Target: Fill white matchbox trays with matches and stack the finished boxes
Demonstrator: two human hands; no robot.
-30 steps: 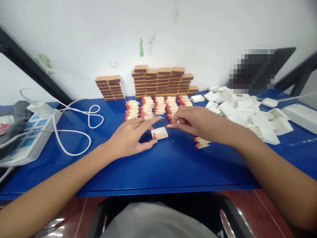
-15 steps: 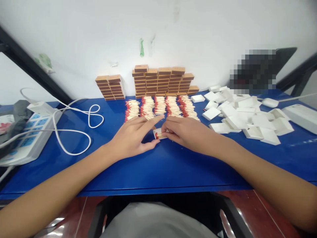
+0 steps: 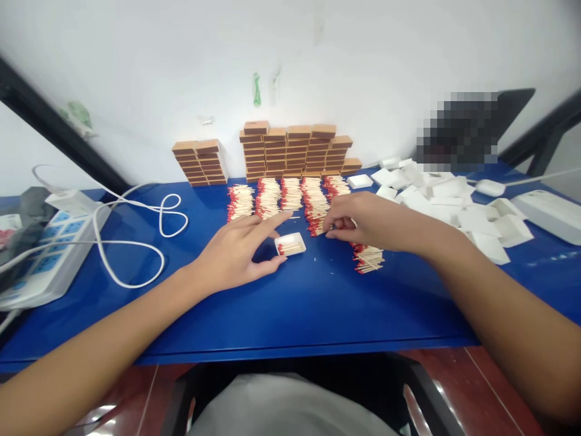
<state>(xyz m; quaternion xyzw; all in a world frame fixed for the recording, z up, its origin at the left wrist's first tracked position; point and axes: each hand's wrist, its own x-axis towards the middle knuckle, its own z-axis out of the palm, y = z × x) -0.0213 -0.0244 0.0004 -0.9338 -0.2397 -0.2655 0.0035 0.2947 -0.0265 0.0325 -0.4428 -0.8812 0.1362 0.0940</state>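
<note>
A small white matchbox tray [image 3: 298, 238] lies on the table with several red-headed matchsticks [image 3: 292, 248] along its near side. My left hand [image 3: 238, 248] steadies its left end between thumb and fingers, the index finger stretched out above it. To the right, my right hand [image 3: 351, 221] has thumb and fingers pinched on matchsticks at the near end of the fourth row of matches [image 3: 315, 206]; how many it grips is hidden. Under that hand runs the fifth row of matches [image 3: 368, 259], partly covered.
Stacked brown matchboxes [image 3: 297, 148] stand against the wall, with a smaller stack [image 3: 200, 162] to their left. White trays [image 3: 449, 203] are heaped on the right. A power strip [image 3: 59, 242] and a looped white cable [image 3: 129, 242] lie on the left of the blue table [image 3: 272, 321].
My right hand has left the tray and moved right to the rows of matches. My left hand stays at the tray, which now shows more fully. The view has shifted slightly.
</note>
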